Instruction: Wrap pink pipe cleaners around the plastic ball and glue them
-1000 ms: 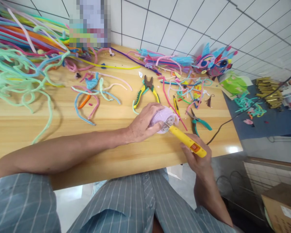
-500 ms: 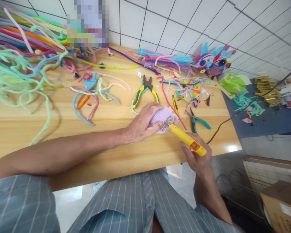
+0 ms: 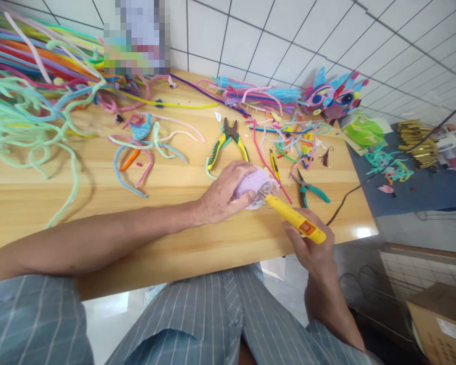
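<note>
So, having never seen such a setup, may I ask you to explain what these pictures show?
There is no machine here, just a person's two bare hands. Every picture comes from one camera worn on the person's head, looking forward and down. The left hand holds a rounded lilac piece with a clear part facing the right hand. That right hand grips a yellow tool, its thin tip at the clear part; whether it touches is hard to tell. On the wooden table lie yellow-green pliers, teal pliers, and many fuzzy coloured stems, including a mint tangle at the picture's left. Colourful shapes with round eyes sit at the back, by the tiled wall.
</note>
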`<state>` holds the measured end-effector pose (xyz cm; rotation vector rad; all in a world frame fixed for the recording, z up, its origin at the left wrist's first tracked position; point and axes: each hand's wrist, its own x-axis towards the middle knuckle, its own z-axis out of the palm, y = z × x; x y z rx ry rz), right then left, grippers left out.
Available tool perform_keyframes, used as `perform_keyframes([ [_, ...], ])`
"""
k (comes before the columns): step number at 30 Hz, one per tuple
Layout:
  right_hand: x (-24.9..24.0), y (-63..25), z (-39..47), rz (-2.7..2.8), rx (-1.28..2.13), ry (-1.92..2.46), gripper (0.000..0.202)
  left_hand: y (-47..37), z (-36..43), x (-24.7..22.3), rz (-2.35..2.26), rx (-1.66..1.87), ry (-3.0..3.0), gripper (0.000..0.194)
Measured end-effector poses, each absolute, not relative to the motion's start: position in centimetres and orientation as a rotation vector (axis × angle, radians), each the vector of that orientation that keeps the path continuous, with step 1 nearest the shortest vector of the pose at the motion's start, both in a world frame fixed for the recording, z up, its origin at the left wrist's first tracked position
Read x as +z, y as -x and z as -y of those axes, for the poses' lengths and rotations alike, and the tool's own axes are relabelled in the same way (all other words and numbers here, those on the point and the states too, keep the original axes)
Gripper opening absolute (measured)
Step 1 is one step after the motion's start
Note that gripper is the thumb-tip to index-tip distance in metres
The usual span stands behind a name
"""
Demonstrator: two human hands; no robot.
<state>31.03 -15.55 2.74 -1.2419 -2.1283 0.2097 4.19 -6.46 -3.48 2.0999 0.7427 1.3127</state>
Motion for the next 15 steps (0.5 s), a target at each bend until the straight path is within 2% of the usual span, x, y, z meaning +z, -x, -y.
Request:
perform_keyframes([
  [7,3.35,-30.89,15.54,2.144,0.214,1.249,0.023,-4.22,6.52,-3.44,-0.745,1.307,-2.096,0.047],
  [15,3.43,-30.82,15.52,2.154,0.185,1.296,0.012,-4.25,6.56,-3.44,-0.745,1.315,-2.093,0.047],
])
